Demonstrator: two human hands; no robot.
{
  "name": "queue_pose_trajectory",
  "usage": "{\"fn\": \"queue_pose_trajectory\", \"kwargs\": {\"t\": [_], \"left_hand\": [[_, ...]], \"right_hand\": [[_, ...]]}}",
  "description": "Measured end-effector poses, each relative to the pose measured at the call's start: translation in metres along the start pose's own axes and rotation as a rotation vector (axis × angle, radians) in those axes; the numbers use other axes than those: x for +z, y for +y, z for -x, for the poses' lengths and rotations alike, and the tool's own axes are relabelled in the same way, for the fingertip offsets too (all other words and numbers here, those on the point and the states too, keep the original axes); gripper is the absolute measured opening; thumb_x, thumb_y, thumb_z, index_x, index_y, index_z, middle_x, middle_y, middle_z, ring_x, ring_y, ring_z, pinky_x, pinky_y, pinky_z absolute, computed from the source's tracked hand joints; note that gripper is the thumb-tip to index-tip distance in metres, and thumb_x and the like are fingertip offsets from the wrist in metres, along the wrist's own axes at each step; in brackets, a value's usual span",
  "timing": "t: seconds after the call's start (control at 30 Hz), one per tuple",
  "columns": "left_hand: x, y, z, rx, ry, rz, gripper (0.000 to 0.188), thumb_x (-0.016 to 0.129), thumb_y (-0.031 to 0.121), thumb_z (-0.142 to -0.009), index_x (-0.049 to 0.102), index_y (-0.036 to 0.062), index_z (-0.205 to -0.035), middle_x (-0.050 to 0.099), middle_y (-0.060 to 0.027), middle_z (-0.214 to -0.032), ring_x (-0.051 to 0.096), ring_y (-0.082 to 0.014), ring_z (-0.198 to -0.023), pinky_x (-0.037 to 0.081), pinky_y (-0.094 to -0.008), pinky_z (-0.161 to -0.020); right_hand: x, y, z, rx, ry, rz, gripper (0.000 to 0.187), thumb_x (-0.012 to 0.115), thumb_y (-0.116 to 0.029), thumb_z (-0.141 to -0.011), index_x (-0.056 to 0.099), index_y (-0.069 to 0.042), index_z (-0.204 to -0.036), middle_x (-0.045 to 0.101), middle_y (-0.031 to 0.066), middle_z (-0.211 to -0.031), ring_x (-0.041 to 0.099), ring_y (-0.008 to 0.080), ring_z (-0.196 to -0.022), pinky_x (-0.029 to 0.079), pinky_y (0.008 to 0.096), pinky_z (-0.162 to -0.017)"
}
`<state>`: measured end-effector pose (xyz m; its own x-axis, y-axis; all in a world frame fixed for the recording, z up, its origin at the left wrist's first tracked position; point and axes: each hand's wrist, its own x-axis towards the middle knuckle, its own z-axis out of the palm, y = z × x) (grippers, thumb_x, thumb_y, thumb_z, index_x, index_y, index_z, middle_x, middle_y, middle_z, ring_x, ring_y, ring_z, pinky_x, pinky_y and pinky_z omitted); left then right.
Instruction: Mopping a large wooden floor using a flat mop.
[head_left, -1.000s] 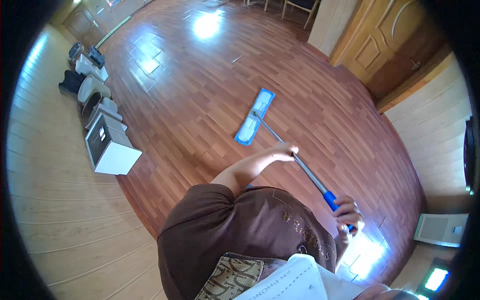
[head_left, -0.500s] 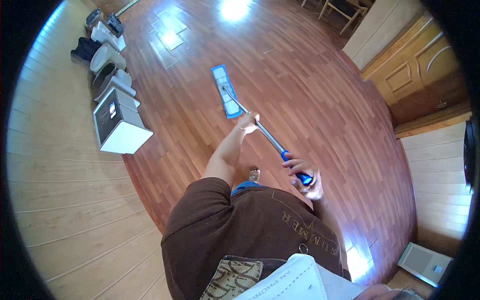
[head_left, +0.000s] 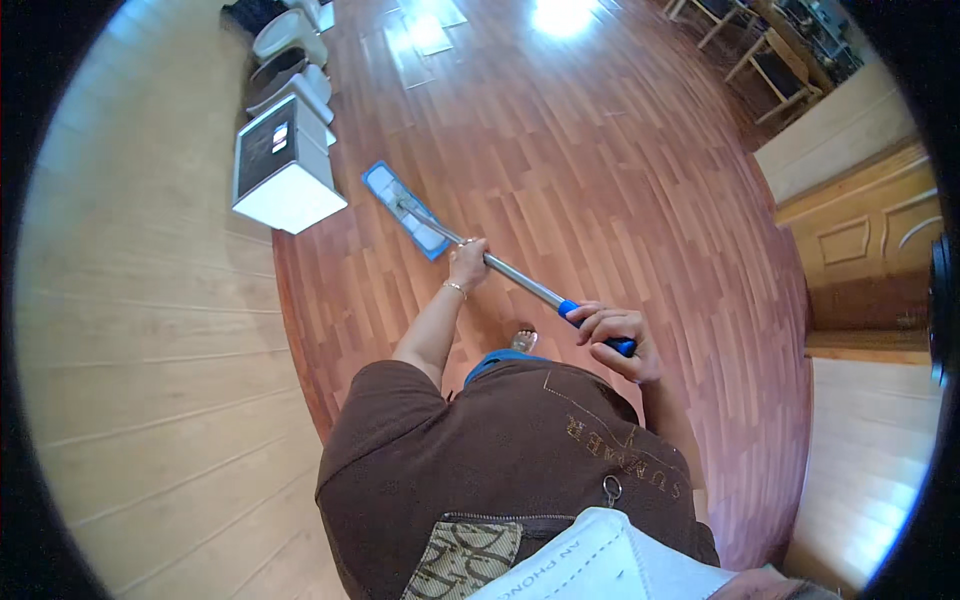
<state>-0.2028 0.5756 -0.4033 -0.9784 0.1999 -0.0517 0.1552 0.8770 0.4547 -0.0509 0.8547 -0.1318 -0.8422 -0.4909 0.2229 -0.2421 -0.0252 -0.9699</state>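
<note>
A: Took in a broad wood-plank floor (head_left: 640, 220) first, then a white cabinet (head_left: 290, 197) off to the left!

B: Picked out the metal mop pole (head_left: 524, 282) next, slanting from upper left to lower right. And the blue-edged mop head (head_left: 412, 220)?

A: Lay on the floor, ahead and left of both grips, right of the cabinet and not touching! Slanted lengthwise the same general way as the pole, only steeper.

B: Had which grip nearer?

A: Had the left hand (head_left: 468, 264) nearer, just beside the head's closest end, wrapped around the pole!

B: Found the right hand (head_left: 622, 335) curled around the blue handle (head_left: 568, 309). Counted 2 hands on 1 mop!
</note>
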Motion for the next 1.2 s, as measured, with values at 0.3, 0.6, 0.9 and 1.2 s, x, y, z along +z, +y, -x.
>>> {"fn": "queue_pose_trajectory", "kwargs": {"t": [0.3, 0.6, 0.9, 1.2], "left_hand": [[-0.021, 0.014, 0.115, 0.111, 0.207, 0.02, 0.028, 0.064, 0.031, -0.084, 0.056, 0.0051, -0.074, 0.06, -0.0184, -0.075, 0.057, -0.0394, -0.076, 0.044, -0.0484, -0.071], [-0.025, 0.05, 0.224, -0.004, 0.216, 0.023, 0.027, 0.064, 0.029, -0.082, 0.06, 0.0086, -0.065, 0.061, -0.0145, -0.066, 0.061, -0.0357, -0.067, 0.047, -0.0473, -0.066], [-0.03, 0.131, 0.197, 0.28, 0.107, 0.208, 0.02, 0.067, 0.026, -0.079, 0.06, 0.0124, -0.067, 0.061, -0.0126, -0.065, 0.063, -0.0333, -0.07, 0.045, -0.0437, -0.078], [-0.025, 0.212, 0.16, 0.559, -0.234, 0.459, 0.017, 0.069, 0.023, -0.079, 0.058, 0.0113, -0.071, 0.061, -0.0102, -0.069, 0.062, -0.0314, -0.074, 0.043, -0.0436, -0.083]], "right_hand": [[-0.011, -0.043, 0.007, -0.144, -0.215, -0.045, 0.02, 0.065, -0.026, -0.068, 0.063, -0.006, -0.065, 0.068, 0.0094, -0.072, 0.067, 0.0329, -0.088, 0.042, 0.0476, -0.094], [0.005, -0.079, 0.051, -0.082, -0.32, -0.191, 0.019, 0.067, -0.015, -0.078, 0.061, 0.001, -0.069, 0.064, 0.0137, -0.073, 0.065, 0.0316, -0.085, 0.042, 0.0489, -0.094], [-0.01, -0.174, 0.083, -0.376, -0.37, 0.143, 0.017, 0.071, -0.014, -0.076, 0.06, -0.003, -0.07, 0.064, 0.0108, -0.072, 0.068, 0.0312, -0.079, 0.052, 0.0425, -0.075], [0.015, -0.214, 0.104, -0.591, -0.501, 0.269, 0.026, 0.075, -0.02, -0.076, 0.054, -0.005, -0.07, 0.061, 0.0091, -0.08, 0.064, 0.0286, -0.081, 0.053, 0.0388, -0.075]]}}
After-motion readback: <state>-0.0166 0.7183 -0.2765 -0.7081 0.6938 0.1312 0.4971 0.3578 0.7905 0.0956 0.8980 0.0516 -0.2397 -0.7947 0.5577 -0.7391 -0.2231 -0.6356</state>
